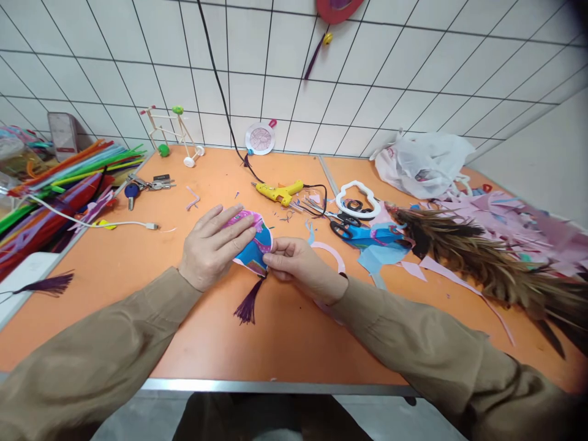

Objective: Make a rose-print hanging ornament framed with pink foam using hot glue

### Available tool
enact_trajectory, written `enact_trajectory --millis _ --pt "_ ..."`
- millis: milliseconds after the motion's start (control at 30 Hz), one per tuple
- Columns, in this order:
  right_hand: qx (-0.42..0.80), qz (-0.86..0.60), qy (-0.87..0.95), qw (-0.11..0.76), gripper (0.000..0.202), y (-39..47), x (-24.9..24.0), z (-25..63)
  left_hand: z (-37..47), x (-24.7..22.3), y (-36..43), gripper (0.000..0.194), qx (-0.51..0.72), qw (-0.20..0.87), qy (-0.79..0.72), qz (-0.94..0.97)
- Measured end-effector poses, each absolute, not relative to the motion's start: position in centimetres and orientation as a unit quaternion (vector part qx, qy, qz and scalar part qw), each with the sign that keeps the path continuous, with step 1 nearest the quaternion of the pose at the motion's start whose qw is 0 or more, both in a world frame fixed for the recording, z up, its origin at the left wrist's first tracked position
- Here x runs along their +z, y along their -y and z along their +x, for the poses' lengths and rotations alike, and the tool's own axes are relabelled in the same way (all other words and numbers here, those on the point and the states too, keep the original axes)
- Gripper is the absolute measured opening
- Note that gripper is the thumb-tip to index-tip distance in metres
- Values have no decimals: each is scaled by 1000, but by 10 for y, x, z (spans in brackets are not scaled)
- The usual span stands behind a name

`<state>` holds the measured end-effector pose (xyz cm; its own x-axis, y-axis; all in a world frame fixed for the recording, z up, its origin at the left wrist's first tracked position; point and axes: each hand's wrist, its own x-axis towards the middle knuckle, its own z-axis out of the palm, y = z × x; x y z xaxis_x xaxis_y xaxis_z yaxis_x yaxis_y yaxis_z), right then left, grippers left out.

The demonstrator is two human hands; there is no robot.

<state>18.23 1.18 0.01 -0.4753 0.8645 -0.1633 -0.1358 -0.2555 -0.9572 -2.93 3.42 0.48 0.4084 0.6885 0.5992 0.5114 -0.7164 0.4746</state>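
Your left hand (211, 245) lies across the upper left part of the round picture disc (250, 252), fingers extended, its grip not closed around anything. Your right hand (298, 263) has its grip pinched on the disc's lower right edge, beside the root of the purple tassel (248, 303). The disc is located between your hands, over the middle of the desk (220, 343); whether it touches the surface cannot be determined. The tassel extends from its lower edge toward you.

Beyond the disc, the yellow glue gun (280, 193) lies with its nozzle to the left. To its right, locate the black-handled scissors (340, 229), near the white cloud-shaped frame (339, 202). A pink paper ring (331, 248) is partly hidden by your right hand. Blue scraps (384, 252) and brown feathers (487, 260) occupy the right side; a key set (132, 191) and white cable (114, 225) lie at left.
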Motion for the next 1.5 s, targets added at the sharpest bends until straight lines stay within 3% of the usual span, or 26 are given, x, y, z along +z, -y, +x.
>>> enact_trajectory --millis 167,333,467,633,800,900,1000,1067,1167,1233,1367,1500 --pt "678 -389 506 364 38 -8 4 181 -37 -7 -52 16 438 68 -417 794" --pt "664 -440 505 332 32 -14 2 182 -42 -15 -67 11 419 101 -430 793" --pt "638 -471 513 329 26 -16 3 183 -40 -14 -67 17 410 98 -416 806" --pt "644 -431 521 358 26 -14 4 184 -38 -10 -57 45 476 83 -452 749" --pt "730 -370 465 337 34 -17 0 187 -32 -11 -52 99 529 286 -467 648" --pt "791 -336 406 310 35 -17 1 187 -29 -12 -54 109 547 409 -426 593" --pt "832 -296 367 294 38 -14 3 186 -30 -11 -57 114 569 450 -401 560" --pt "843 -277 363 283 41 -11 4 186 -32 -9 -58 105 582 465 -411 526" --pt "841 -269 393 256 44 -6 4 186 -34 -3 -58 57 574 499 -437 481" --pt "823 -277 427 252 44 -3 5 185 -34 1 -57 37 568 513 -444 465" --pt "758 -323 487 291 36 0 5 182 -39 11 -57 39 560 593 -443 372" --pt "704 -354 525 321 29 -1 2 181 -55 18 -62 69 477 682 -431 348"
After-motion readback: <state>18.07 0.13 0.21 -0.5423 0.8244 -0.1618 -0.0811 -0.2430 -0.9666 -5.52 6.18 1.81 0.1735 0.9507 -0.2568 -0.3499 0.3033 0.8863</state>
